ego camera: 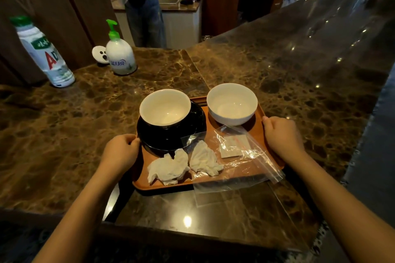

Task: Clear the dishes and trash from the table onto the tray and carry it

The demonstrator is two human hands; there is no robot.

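Note:
An orange-brown tray (141,186) sits over the dark marble counter. My left hand (120,150) grips its left edge and my right hand (281,134) grips its right edge. On the tray stands a black plate (171,136) with a white bowl (165,109) on it. A second white bowl (232,103) is at the tray's far right. Two crumpled white napkins (168,167) (204,159) lie at the tray's near side. A clear plastic bag (241,160) holding a small paper packet hangs over the near right edge.
A white drink bottle (42,53) with a green cap stands at the far left of the marble counter (288,74). A green-pump soap dispenser (120,52) and a small white round object (99,54) stand beside it. A person (142,4) stands behind, by a sink.

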